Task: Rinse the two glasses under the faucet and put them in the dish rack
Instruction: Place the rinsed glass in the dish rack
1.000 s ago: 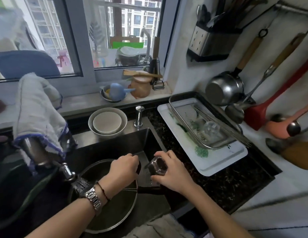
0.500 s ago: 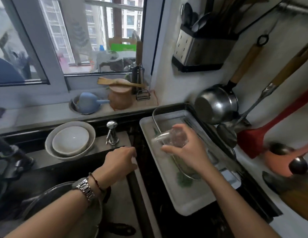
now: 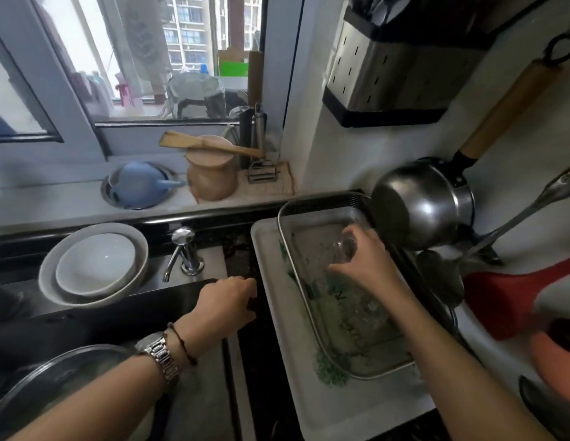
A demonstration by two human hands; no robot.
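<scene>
head view | right hand (image 3: 369, 265) closing around small clear drinking glass (image 3: 346, 246), lowering it inside rectangular steel-mesh dish rack (image 3: 312, 300) | left hand (image 3: 228, 302) curling empty beside rack | glass looking wet, slippery, fragile: gripping sidewalls

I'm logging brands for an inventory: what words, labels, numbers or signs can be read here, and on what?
None can be read.
White tray: green printed pattern under the dish rack, too blurred to tell if it holds lettering.
Wristwatch: dial hidden.
Glass in the right hand: no marking visible.
</scene>
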